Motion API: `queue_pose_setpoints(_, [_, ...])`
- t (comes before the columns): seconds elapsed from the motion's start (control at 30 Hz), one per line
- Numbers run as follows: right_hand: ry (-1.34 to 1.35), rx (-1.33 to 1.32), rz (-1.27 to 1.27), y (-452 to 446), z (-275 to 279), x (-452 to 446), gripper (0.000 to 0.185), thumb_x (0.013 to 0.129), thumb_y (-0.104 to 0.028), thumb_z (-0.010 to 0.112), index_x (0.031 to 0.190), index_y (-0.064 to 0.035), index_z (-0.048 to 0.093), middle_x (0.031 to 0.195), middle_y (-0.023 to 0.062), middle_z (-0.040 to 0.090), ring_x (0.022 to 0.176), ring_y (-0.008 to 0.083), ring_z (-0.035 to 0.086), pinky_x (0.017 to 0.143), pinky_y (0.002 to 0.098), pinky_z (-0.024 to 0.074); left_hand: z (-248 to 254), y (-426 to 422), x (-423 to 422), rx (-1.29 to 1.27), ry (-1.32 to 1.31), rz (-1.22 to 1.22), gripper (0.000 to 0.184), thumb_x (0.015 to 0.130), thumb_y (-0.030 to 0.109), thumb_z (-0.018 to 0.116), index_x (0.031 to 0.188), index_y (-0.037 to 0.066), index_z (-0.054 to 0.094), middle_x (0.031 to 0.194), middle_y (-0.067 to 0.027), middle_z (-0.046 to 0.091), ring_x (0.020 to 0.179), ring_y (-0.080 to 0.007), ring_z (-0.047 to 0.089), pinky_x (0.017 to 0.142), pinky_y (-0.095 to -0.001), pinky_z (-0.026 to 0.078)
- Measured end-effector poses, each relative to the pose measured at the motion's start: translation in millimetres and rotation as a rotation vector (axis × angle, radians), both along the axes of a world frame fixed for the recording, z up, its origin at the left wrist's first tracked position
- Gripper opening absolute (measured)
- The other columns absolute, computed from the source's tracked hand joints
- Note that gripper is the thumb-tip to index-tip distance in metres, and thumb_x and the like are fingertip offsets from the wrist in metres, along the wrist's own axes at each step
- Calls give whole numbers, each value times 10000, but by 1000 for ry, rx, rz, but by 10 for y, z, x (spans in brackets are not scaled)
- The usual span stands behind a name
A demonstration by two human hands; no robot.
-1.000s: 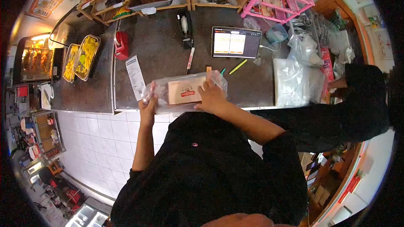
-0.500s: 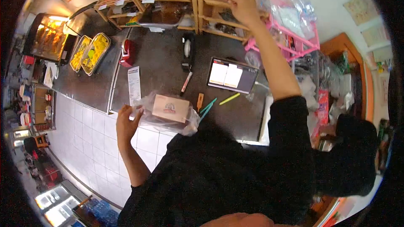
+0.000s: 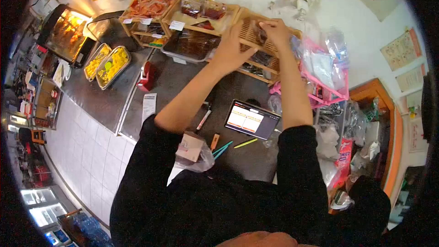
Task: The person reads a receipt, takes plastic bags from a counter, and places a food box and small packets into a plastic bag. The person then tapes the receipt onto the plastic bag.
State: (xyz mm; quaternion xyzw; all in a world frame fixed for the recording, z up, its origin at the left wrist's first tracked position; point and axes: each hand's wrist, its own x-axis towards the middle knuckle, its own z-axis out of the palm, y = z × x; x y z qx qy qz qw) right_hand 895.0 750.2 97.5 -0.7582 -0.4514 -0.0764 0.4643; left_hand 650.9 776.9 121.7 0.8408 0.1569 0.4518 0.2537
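Note:
Both arms reach up to the wooden rack (image 3: 243, 14) at the back of the counter. My right hand (image 3: 275, 33) is closed over a small dark packet (image 3: 261, 35) at the rack's top tray. To its left, my left hand (image 3: 232, 51) has its fingers spread in front of the same tray, with nothing visible in it. The brown box (image 3: 189, 148) sits in a clear plastic bag (image 3: 206, 159) at the counter's front edge, partly hidden by my left sleeve.
A tablet (image 3: 252, 120), marker (image 3: 204, 120), green pen (image 3: 246, 143) and red tape dispenser (image 3: 146, 77) lie on the counter (image 3: 183, 75). Yellow food trays (image 3: 113, 67) stand left. A pink rack (image 3: 336, 92) stands right, a person's dark sleeve (image 3: 370, 196) below it.
My left hand has left the bagged box and risen to the rack. My right hand, earlier on the box, went up to the rack and now holds a packet. The view has tilted upward.

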Motion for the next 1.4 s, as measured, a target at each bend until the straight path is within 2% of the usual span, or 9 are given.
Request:
queue_pose_setpoints(0.1, [547, -83, -43, -413, 382, -421, 336, 874, -353, 771, 1039, -60, 778, 827, 100, 718, 747, 208, 687, 718, 346, 542, -222, 204, 877, 106, 18, 124, 822, 767, 307, 845, 1428, 39, 437, 1362, -241, 498, 1256, -408, 515, 1068, -459, 419])
queue_pose_setpoints(0.3, [537, 392, 31, -437, -38, -57, 220, 896, -212, 770, 973, -6, 756, 888, 39, 703, 738, 129, 649, 675, 290, 541, -307, 399, 1121, -7, 21, -302, 790, 780, 205, 822, 1457, 70, 436, 1421, -203, 494, 1316, -397, 491, 1100, -455, 403])
queue_pose_setpoints(0.57, [1290, 836, 225, -424, 193, -170, 112, 940, -126, 715, 931, -18, 687, 851, 65, 681, 784, 156, 637, 710, 295, 536, 85, 222, 886, 226, 48, -228, 622, 796, 105, 753, 1373, 183, 534, 1234, -137, 573, 1119, -370, 573, 942, -423, 503])
queue_pose_setpoints(0.67, [415, 599, -105, -265, 152, -215, 185, 958, -204, 708, 946, -20, 695, 974, 49, 682, 846, 151, 596, 770, 295, 515, 188, 178, 788, 195, 168, -215, 581, 795, 98, 746, 1337, 156, 547, 1179, -128, 575, 1062, -358, 588, 894, -417, 518])
queue_pose_setpoints(0.77, [764, 585, 379, -435, 469, -313, 164, 1009, -166, 613, 1052, -23, 683, 991, 24, 668, 840, 113, 584, 757, 274, 488, 345, 255, 698, 314, -2, -141, 532, 852, 108, 736, 1338, 119, 521, 1160, -107, 588, 1041, -282, 615, 857, -388, 529])
queue_pose_setpoints(0.83, [983, 591, 829, -544, 527, -228, 263, 1039, -214, 568, 1227, -39, 623, 1152, 31, 649, 987, 118, 586, 844, 284, 484, 466, 236, 555, -498, -9, -485, 437, 946, 138, 681, 1345, 92, 507, 1170, -74, 620, 1108, -169, 590, 960, -354, 491])
queue_pose_setpoints(0.9, [1116, 392, 879, -665, 719, -361, 361, 1064, -248, 513, 1372, -61, 533, 1263, 35, 610, 1082, 118, 570, 893, 285, 479, 342, 300, 540, -530, -55, -520, 413, 989, 153, 652, 1358, 96, 477, 1177, -32, 604, 1110, -106, 547, 953, -317, 477])
queue_pose_setpoints(1.23, [23, -230, 304, -589, 807, -216, 169, 854, -59, 740, 1015, -9, 727, 840, 69, 736, 778, 146, 695, 741, 282, 547, 304, 459, 411, -332, 185, -544, 481, 955, 183, 689, 1389, 113, 493, 1307, -93, 565, 1243, -220, 524, 1059, -374, 423])
queue_pose_setpoints(1.4, [41, -213, 178, -480, 756, -315, 179, 771, -98, 780, 920, -17, 723, 842, 148, 729, 795, 241, 700, 753, 360, 547, 234, 411, 449, -293, 161, -397, 529, 928, 313, 724, 1368, 94, 530, 1365, -137, 557, 1307, -277, 495, 1115, -421, 371])
